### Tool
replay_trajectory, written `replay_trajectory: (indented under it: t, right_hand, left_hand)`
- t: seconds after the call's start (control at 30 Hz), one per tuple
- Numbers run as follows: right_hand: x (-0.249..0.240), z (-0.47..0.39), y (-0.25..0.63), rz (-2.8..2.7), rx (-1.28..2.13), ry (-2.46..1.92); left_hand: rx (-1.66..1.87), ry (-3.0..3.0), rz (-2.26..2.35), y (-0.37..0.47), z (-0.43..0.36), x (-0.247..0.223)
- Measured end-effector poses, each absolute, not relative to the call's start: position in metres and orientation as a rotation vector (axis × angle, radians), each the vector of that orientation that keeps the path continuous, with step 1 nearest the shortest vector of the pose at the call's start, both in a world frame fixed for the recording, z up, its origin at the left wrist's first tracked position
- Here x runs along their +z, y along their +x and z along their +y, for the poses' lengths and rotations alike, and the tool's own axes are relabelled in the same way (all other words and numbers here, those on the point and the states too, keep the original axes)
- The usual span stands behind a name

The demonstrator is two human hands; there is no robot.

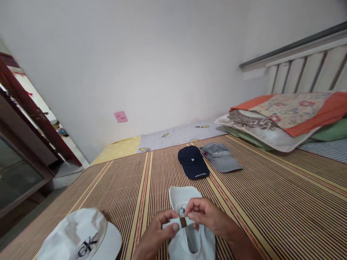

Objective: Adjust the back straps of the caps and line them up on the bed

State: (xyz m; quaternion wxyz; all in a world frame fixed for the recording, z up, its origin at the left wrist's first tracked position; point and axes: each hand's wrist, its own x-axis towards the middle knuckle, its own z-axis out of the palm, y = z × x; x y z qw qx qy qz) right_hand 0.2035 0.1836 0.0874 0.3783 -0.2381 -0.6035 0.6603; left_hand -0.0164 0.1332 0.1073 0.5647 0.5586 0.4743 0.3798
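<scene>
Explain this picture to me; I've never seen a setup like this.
There is no machine here: a person works bare-handed, and a camera worn on the head looks forward and down, giving this single picture. The left hand and right hand hold the strap of a pale cap. On the striped mat also lie a white cap with black letters, a navy cap and a gray cap. Pillows rest at the right, near the wall.
</scene>
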Motion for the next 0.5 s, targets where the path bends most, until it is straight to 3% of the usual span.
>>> replay_trajectory:
  t: [0.27, 0.5]
  right_hand:
    - [0.09, 0.18, 0.201, -1.507, 1.738, -0.605]
    - [0.089, 0.179, 0.197, -1.487, 1.771, -0.595]
  left_hand:
    - [0.902, 1.324, 1.03, -0.011, 0.133, 0.117]
    - [0.973, 1.629, 1.276, -0.009, 0.131, 0.131]
